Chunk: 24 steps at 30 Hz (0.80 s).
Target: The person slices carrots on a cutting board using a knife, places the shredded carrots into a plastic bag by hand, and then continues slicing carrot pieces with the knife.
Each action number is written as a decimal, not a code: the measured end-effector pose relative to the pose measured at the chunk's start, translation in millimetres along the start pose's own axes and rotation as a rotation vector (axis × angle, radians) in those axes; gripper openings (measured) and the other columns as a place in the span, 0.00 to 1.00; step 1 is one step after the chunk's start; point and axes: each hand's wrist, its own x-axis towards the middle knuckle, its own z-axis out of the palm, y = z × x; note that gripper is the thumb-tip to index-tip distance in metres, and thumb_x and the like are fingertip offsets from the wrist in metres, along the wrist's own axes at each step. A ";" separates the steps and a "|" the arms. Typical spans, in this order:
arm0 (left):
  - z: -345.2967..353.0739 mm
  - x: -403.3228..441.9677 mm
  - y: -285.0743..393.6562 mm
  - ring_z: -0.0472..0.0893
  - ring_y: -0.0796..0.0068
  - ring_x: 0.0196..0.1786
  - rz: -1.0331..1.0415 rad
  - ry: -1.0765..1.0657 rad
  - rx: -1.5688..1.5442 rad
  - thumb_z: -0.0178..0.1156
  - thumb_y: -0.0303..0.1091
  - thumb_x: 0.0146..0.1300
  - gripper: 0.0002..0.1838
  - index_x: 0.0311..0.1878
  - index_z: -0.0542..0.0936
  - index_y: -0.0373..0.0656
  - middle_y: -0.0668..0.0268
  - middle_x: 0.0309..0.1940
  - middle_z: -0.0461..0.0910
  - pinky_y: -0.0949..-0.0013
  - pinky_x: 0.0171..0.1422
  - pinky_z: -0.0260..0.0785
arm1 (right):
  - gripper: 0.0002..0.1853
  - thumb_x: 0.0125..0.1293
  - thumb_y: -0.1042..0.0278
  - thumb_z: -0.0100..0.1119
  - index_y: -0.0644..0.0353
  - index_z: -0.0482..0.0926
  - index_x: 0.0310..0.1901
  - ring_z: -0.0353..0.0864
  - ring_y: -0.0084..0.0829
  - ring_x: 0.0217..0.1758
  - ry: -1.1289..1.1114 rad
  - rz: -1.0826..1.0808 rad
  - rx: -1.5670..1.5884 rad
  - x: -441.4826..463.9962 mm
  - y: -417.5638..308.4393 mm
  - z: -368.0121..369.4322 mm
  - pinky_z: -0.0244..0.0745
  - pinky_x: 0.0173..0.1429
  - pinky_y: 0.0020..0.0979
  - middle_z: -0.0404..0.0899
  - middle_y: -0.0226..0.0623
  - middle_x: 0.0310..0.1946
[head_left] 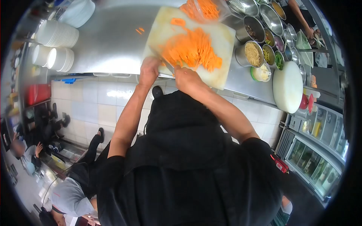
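A pale cutting board lies on the steel counter, with a heap of shredded carrot spread over its middle. My right hand is closed around the handle of a knife at the board's near edge. The knife shows only as a blurred blade pointing up and left. Just left of it, my left hand is closed over the board's near left corner; whatever its fingers hold is hidden. A clear plastic bag with more shredded carrot sits at the board's far edge.
Steel containers of cut ingredients, including one of pale strips, crowd the right side. Beyond them stands a thick round white block. Stacked white bowls stand at left, and carrot scraps lie on the counter. Other people work nearby.
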 end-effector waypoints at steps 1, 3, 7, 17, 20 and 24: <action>0.8 0.4 -1.6 0.78 0.53 0.39 0.007 0.003 -0.002 0.59 0.15 0.52 0.07 0.33 0.80 0.37 0.56 0.33 0.79 0.59 0.46 0.72 | 0.11 0.60 0.78 0.46 0.74 0.72 0.43 0.83 0.57 0.37 0.018 -0.001 0.018 4.8 1.5 2.2 0.77 0.42 0.51 0.81 0.61 0.30; 0.5 2.6 -6.4 0.78 0.53 0.40 0.014 0.010 0.003 0.59 0.15 0.52 0.07 0.33 0.80 0.38 0.56 0.34 0.79 0.59 0.46 0.72 | 0.12 0.61 0.77 0.47 0.73 0.72 0.44 0.83 0.57 0.37 0.015 -0.012 0.002 11.0 6.2 -4.8 0.77 0.42 0.51 0.81 0.61 0.31; 1.7 -1.6 -5.9 0.79 0.54 0.41 -0.010 0.000 0.003 0.61 0.17 0.53 0.06 0.34 0.80 0.38 0.57 0.34 0.80 0.59 0.47 0.72 | 0.11 0.63 0.74 0.49 0.72 0.74 0.44 0.83 0.57 0.38 0.022 0.004 0.025 -0.9 3.7 -3.1 0.76 0.43 0.52 0.81 0.61 0.32; -2.7 -0.7 6.1 0.79 0.63 0.40 -0.210 0.090 -0.051 0.56 0.22 0.64 0.12 0.50 0.81 0.38 0.58 0.39 0.80 0.64 0.48 0.72 | 0.11 0.59 0.74 0.52 0.69 0.78 0.42 0.84 0.54 0.41 0.085 0.124 0.035 1.6 22.9 -15.4 0.78 0.47 0.49 0.82 0.56 0.34; -16.5 22.4 27.0 0.78 0.58 0.42 -0.325 0.279 -0.141 0.54 0.23 0.66 0.12 0.51 0.79 0.36 0.53 0.40 0.80 0.63 0.46 0.71 | 0.13 0.57 0.74 0.53 0.68 0.79 0.43 0.84 0.52 0.43 0.002 0.041 0.048 4.7 21.6 -2.0 0.78 0.47 0.47 0.83 0.56 0.35; -16.5 65.7 41.4 0.79 0.62 0.42 -0.183 0.230 -0.105 0.57 0.25 0.65 0.11 0.50 0.81 0.37 0.56 0.38 0.81 0.65 0.46 0.72 | 0.13 0.55 0.75 0.54 0.68 0.79 0.43 0.84 0.50 0.45 0.030 0.023 0.134 11.2 16.5 3.2 0.79 0.47 0.46 0.83 0.55 0.37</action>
